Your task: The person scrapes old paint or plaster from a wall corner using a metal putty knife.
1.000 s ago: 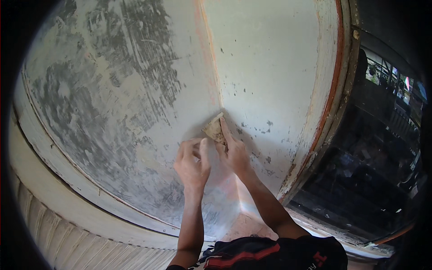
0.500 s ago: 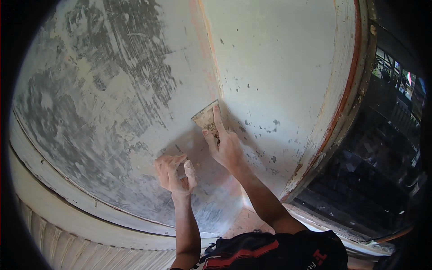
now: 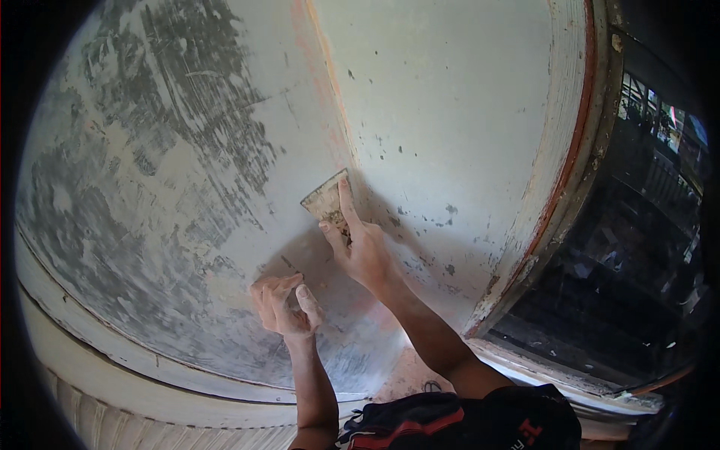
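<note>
My right hand (image 3: 361,251) is closed round a putty knife (image 3: 328,201) with a wide, stained blade. Index finger and thumb lie along the blade, and the handle is mostly hidden in the palm. The blade's broad edge is at the patchy grey-and-white wall (image 3: 187,161), close to the inner corner where a cream wall (image 3: 450,112) meets it. Lower and to the left, my dusty left hand (image 3: 286,306) hovers near the patchy wall. Its fingers are loosely bent with the thumb apart, and nothing shows in it.
Along the right runs a worn frame with a reddish edge (image 3: 576,120), beside a dark glass pane (image 3: 600,262). A pale ledge (image 3: 135,351) curves along the lower left, above a ribbed surface (image 3: 150,424). Chips and dark spots mark the cream wall.
My right hand and the putty knife appear slightly further left in the picture, and the walls have shifted left too. My left hand has sunk a little; its grip looks the same.
</note>
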The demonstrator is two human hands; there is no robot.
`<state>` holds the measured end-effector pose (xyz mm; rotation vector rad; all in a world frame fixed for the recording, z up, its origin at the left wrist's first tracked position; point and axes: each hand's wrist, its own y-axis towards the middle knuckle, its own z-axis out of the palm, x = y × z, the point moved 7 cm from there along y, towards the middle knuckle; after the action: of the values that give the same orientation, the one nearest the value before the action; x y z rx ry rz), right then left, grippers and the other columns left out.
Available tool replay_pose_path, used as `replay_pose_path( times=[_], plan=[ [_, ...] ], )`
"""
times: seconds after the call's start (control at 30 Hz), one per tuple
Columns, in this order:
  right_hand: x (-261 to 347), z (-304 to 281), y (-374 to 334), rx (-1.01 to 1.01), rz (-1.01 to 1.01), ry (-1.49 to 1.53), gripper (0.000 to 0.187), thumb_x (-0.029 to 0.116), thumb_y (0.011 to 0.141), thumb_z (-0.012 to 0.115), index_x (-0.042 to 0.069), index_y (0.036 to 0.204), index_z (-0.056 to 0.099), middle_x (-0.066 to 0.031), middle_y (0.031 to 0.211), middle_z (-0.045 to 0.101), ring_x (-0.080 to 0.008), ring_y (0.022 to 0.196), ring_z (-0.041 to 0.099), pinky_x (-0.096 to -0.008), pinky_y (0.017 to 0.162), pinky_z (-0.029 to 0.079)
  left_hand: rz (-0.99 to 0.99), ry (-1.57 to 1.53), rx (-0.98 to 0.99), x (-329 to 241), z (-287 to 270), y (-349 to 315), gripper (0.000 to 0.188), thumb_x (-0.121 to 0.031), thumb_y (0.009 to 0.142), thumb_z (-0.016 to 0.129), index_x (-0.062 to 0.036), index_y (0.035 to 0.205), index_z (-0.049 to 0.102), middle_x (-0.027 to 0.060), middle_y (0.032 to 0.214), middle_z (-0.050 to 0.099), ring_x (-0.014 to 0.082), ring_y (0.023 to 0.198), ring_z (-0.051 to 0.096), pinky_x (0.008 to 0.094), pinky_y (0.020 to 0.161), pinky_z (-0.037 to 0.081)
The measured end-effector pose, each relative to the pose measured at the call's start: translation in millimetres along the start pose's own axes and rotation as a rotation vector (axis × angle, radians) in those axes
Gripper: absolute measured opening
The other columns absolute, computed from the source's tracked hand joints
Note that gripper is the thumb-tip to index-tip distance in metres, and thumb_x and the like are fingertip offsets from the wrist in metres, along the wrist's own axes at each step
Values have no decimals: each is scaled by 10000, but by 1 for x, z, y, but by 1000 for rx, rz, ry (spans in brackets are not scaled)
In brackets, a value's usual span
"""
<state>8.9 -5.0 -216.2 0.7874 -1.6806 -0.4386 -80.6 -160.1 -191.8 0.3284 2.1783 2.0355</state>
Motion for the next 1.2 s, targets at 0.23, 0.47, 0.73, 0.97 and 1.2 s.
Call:
replay_pose_path(
  times=[0.23,0.47,0.73,0.97,1.2],
  plan=[
    [2,-6,-1,-38,-95,23,764,303,980,599,20,1558,185,-252,662,640,-433,587,644,-503,550,494,0,-16,-5,2,2,-1,197,-165,980,514,-18,861,572,95,747,607,258,705,523,366,639,409],
    [5,-4,-9,-73,-151,21,749,282,973,611,7,1546,217,-249,668,639,-429,588,647,-480,536,492,13,-27,-31,3,-3,1,195,-161,976,516,-9,872,577,107,753,617,267,711,532,369,632,417],
    [10,3,-11,-43,-110,-40,741,267,974,602,-3,1543,212,-260,695,648,-426,624,667,-475,566,508,-13,-53,-15,7,-11,0,177,-145,967,522,-6,877,586,109,765,620,274,708,544,376,640,431],
    [2,-19,-18,-20,38,-65,717,267,960,624,23,1536,273,-281,758,650,-430,667,669,-483,615,509,12,-99,-10,3,0,-1,117,-99,935,549,-9,878,598,114,775,630,285,709,554,388,662,451],
    [-14,-43,-131,-83,-143,-199,770,280,917,687,26,1533,303,-260,932,698,-407,734,688,-464,688,522,-338,-479,82,6,9,-51,150,-145,928,589,4,944,579,128,824,596,221,692,526,343,643,421]
  ],
)
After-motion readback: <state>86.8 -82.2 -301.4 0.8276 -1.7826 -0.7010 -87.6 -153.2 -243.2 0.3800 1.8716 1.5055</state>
